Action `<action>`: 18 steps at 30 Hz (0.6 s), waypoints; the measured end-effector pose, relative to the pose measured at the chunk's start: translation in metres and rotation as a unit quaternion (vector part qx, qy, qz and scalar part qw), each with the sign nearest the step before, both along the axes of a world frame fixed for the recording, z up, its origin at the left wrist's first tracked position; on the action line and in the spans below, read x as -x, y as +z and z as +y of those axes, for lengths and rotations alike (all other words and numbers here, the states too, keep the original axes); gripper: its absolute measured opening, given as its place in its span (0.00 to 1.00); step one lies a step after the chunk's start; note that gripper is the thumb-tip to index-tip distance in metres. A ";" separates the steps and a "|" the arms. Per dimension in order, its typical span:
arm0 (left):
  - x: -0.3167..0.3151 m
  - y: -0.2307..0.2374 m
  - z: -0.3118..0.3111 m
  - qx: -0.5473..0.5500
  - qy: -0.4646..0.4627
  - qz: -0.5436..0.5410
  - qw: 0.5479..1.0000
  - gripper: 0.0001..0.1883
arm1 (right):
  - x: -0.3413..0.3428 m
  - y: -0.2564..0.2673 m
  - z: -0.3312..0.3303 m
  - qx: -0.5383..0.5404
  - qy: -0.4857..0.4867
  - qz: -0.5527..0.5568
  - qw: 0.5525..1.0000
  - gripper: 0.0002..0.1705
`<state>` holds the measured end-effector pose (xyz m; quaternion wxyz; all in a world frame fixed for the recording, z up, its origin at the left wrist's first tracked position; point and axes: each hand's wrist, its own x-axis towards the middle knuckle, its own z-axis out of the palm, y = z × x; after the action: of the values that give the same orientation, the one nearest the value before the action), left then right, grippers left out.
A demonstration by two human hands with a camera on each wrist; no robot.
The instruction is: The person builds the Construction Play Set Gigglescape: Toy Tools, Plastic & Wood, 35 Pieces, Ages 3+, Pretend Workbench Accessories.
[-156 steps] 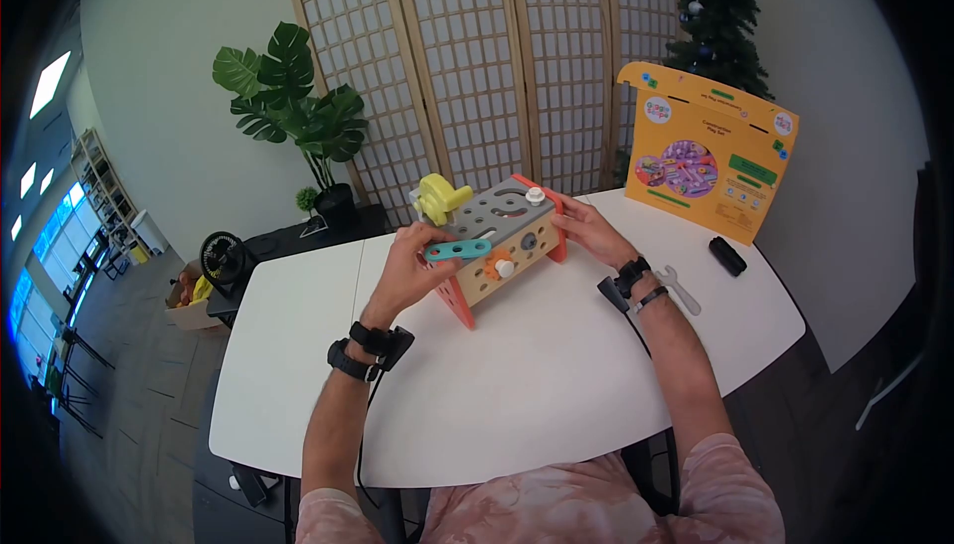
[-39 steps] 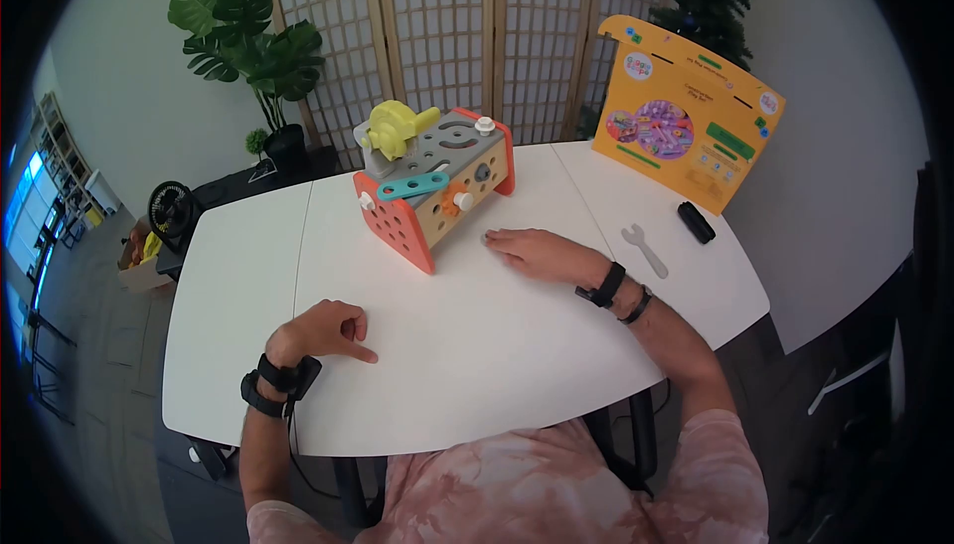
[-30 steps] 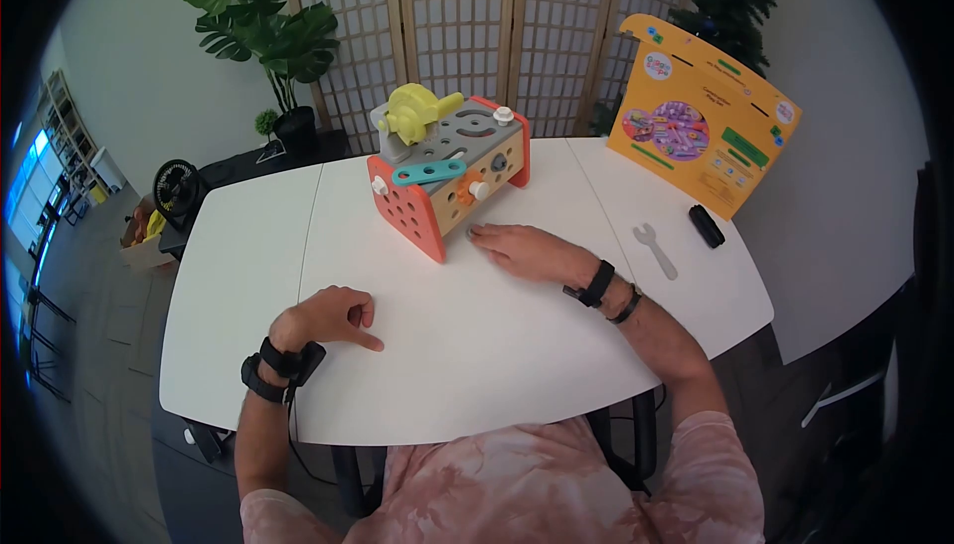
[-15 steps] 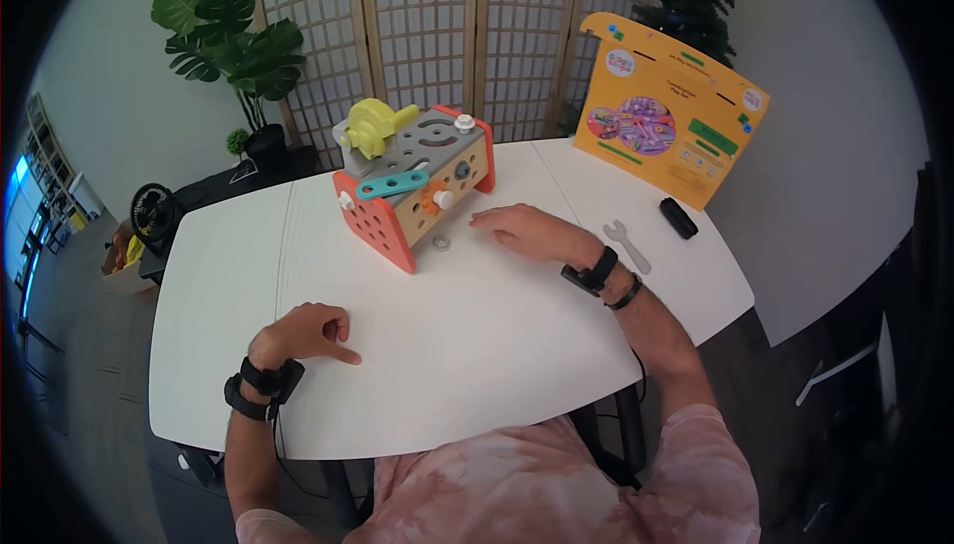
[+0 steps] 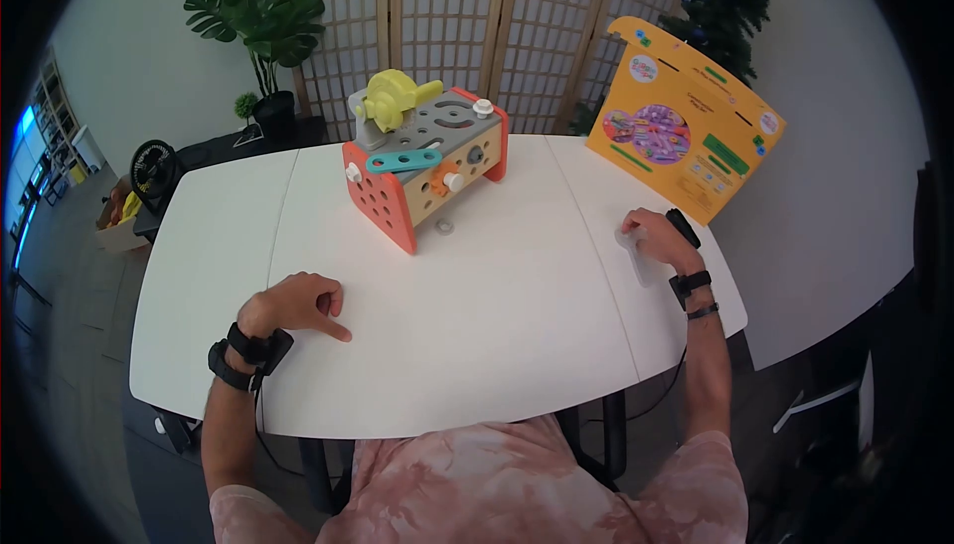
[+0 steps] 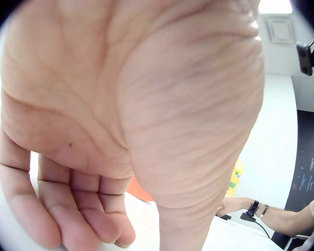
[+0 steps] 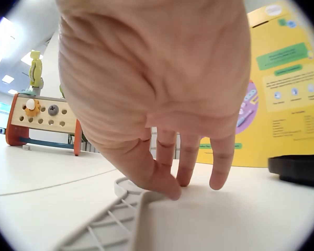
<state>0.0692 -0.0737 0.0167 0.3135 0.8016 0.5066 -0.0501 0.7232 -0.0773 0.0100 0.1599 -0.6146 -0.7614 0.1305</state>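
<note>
At the table's right side my right hand (image 5: 658, 238) reaches down to a grey toy wrench (image 5: 636, 264), thumb and fingertips at its forked end. In the right wrist view the thumb tip presses on the edge of the wrench (image 7: 112, 222), whose ribbed handle runs toward the camera. My left hand (image 5: 298, 303) rests at the table's left front, fingers loosely bent, thumb out, holding nothing. A toy workbench (image 5: 422, 171) stands at the back, bearing a yellow saw-like piece (image 5: 395, 99), a teal strip (image 5: 404, 160) and an orange gear (image 5: 440, 179).
A small grey ring (image 5: 444, 227) lies before the workbench on the white table (image 5: 477, 345). Close to my right hand is a black case (image 5: 683, 227). A yellow box (image 5: 686, 127) stands at the back right. Cables run from both wrist cameras.
Both hands have left the workbench. My right hand has set down the grey ring and moved right to the wrench. The left hand has stayed at the table's left over the last second.
</note>
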 end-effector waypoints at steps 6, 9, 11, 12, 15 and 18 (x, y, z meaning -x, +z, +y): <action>-0.002 0.004 -0.002 0.006 0.005 -0.003 1.000 0.24 | 0.007 0.009 -0.001 0.019 -0.041 0.003 0.999 0.15; -0.002 0.004 -0.002 0.007 0.008 -0.004 1.000 0.25 | 0.021 0.002 0.012 0.007 -0.027 0.037 0.999 0.12; -0.002 0.004 -0.002 0.005 0.005 -0.001 1.000 0.25 | 0.036 -0.002 0.024 0.012 -0.012 0.046 0.999 0.12; -0.002 0.004 -0.002 0.005 0.006 -0.002 1.000 0.25 | 0.047 -0.003 0.030 0.018 0.002 0.055 0.998 0.12; -0.001 0.003 0.000 0.005 0.001 -0.002 1.000 0.26 | 0.081 -0.010 0.049 0.007 0.035 0.059 0.998 0.14; 0.000 0.001 0.000 0.004 0.001 0.001 1.000 0.26 | 0.121 -0.008 0.066 0.009 0.052 0.035 0.998 0.15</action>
<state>0.0695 -0.0741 0.0182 0.3160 0.7996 0.5080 -0.0528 0.6021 -0.0110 0.0023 0.1740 -0.5709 -0.7847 0.1671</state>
